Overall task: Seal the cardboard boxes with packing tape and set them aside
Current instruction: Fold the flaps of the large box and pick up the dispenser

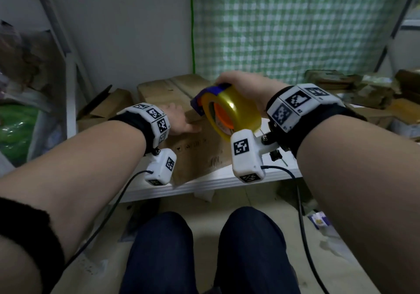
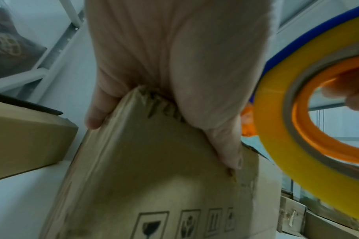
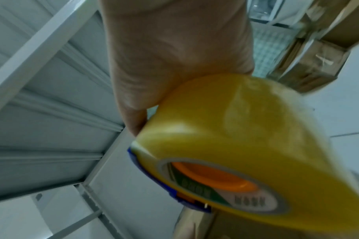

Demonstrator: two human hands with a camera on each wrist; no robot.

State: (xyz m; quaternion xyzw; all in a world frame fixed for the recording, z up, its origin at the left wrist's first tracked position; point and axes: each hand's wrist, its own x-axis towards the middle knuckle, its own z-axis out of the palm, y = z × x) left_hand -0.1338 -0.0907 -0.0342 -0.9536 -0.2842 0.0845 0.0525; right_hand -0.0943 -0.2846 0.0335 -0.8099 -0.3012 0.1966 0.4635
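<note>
A brown cardboard box [image 1: 197, 155] with handling symbols on its front lies on a white shelf [image 1: 204, 185]. My left hand [image 1: 179, 119] clasps its near left top corner: the thumb lies along the front edge and the fingers go over the top and side. In the left wrist view that hand [image 2: 174, 64] covers the box [image 2: 154, 177] corner. My right hand [image 1: 243, 84] grips a yellow tape roll [image 1: 234, 114] with an orange core and a blue cutter, held just above the box top. The roll [image 3: 246, 129] fills the right wrist view below the right hand [image 3: 174, 56] and shows at the right [image 2: 272, 153].
A smaller open carton [image 1: 106, 109] stands left of the box. Flattened and bundled cartons [image 1: 354, 89] pile up at the right. A metal rack upright [image 1: 70, 89] and a green bag [image 1: 16, 130] stand at the left; a green checked curtain [image 1: 295, 25] hangs behind.
</note>
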